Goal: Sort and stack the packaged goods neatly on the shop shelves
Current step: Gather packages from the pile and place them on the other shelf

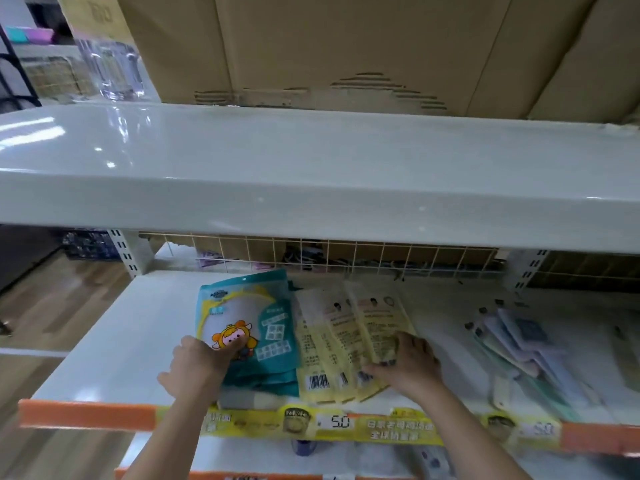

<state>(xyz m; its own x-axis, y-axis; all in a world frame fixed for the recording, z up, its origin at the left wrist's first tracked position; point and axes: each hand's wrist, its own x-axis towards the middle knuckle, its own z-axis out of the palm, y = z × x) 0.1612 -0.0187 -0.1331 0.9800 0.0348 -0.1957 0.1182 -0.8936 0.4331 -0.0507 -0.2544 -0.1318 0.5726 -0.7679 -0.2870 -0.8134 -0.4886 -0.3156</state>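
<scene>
Nearest the camera, an orange price rail (86, 414) is seen along the front edge of the white middle shelf (114, 341), with a yellow printed strip (391, 429) fixed over it; two price tags can be counted on the strip, one reading 5.0, the other blurred. Below the rail, a lower shelf (367, 460) is glimpsed, its contents too blurred to name.

Two bare hands are reached onto the middle shelf. The left hand (197, 362) is closed on the lower left corner of a teal packet (256, 327) printed with a cartoon figure, the thumb laid over its front; the packet lies on top of at least one more teal packet. The right hand (407, 362) is pressed with bent fingers onto a fanned row of yellow packets (343, 344), just beside the teal ones; three can be counted, back side up, two with barcodes showing.

Well to the right on the same shelf, a loose heap of pale flat packets (523, 344) is spread; their number cannot be told.

Behind the goods, a wire mesh panel (346, 254) is fixed along the back of the shelf. Above it, the upper shelf (311, 174) is seen, carrying large cardboard cartons (346, 46) and, to the left, a clear plastic-wrapped pack (110, 67).
</scene>
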